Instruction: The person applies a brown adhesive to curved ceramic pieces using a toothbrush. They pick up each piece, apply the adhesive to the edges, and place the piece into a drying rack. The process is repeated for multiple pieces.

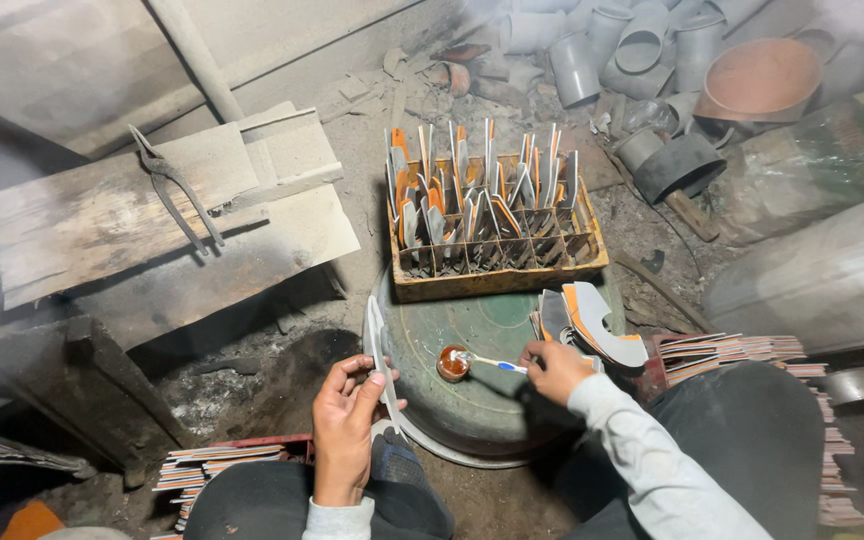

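Blade piece: a thin, curved, pale metal piece [382, 365] stands on edge at the rim of the round green drum top [472, 400], just left of centre in the head view.
Left hand: the left hand [344, 425] is clenched on that blade piece, fingers wrapped round its lower half, thumb on the near side.
Right hand: the right hand [555, 370] is grasping a small brush with a blue and white handle [487, 363]; its orange-brown loaded head [452, 362] sits over the drum top, near the blade piece but apart from it.
Behind the drum: a wooden crate [497, 270] with dividers holds many similar pieces upright, some orange-coated.
Right of the drum: loose curved pieces [592, 325] lie just beside the right hand, stacked strips [732, 350] beyond.
Left: metal tongs [177, 185] lie on a worn wooden board [102, 220].
Far back: grey pipe fittings [642, 50] and a copper-coloured bowl [762, 75].
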